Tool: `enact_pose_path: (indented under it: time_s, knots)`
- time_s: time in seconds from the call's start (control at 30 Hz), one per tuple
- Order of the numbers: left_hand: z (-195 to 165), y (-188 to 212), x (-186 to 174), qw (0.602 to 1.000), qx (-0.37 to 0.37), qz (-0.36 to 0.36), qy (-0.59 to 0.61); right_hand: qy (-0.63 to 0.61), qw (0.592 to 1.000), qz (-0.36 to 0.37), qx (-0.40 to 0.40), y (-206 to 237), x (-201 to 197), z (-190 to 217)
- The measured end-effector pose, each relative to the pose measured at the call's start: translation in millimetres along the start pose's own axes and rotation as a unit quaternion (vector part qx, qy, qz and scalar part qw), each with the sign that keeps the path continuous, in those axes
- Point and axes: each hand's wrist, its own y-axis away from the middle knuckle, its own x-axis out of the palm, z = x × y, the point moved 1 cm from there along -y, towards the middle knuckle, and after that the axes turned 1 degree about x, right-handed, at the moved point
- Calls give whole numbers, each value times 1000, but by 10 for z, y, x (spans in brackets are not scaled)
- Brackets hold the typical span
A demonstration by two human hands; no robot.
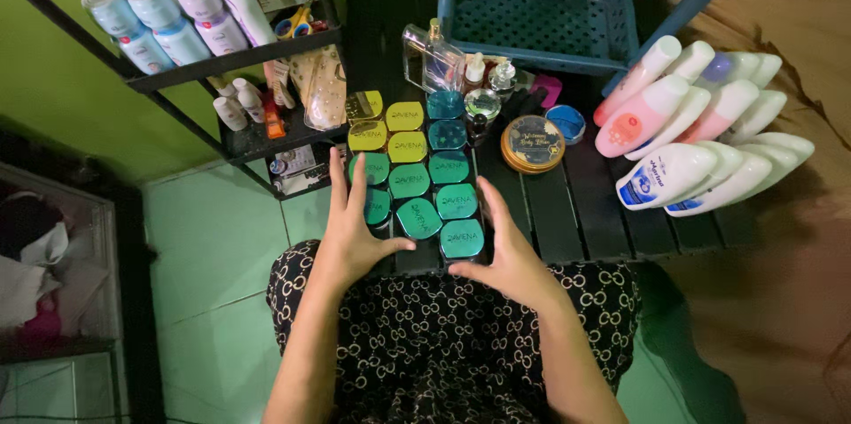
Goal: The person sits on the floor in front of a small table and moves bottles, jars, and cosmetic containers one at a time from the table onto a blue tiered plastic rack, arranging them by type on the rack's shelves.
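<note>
Both hands, left hand (pixel 353 233) and right hand (pixel 507 251), fingers spread apart, flank rows of green jars (pixel 417 178) on dark desk (pixel 585 211)

A block of green, teal and yellow jars (pixel 417 171) was flanked on the dark counter (pixel 585 211) by the left hand (pixel 350 229) and right hand (pixel 505 251), both flat and open against its sides. A round gold tin (pixel 532 143) and white and pink bottles (pixel 700 136) were seen to the right.
</note>
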Motion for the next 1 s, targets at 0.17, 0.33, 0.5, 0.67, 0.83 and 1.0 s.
enact_pose_path:
  time_s: [0.17,0.33,0.5,0.67,0.83,1.0]
  knots:
    - [-108,21,46,997,-79,3,-8,5,1000,-8,-3,8,5,-81]
    - [-96,-28,80,1000,-25,-7,-14,-13,1000,-3,6,9,-29,-118]
    - [-61,-30,92,1000,16,-19,-8,-22,1000,-5,-19,8,-42,-108]
    - [-181,88,72,987,23,-37,-154,19,999,-32,-28,125,-114,-59]
    - [-478,230,127,976,79,-57,-195,94,990,-102,-29,372,-323,-51]
    - [-855,255,332,971,134,-44,-196,139,966,-201,-80,688,-568,-40]
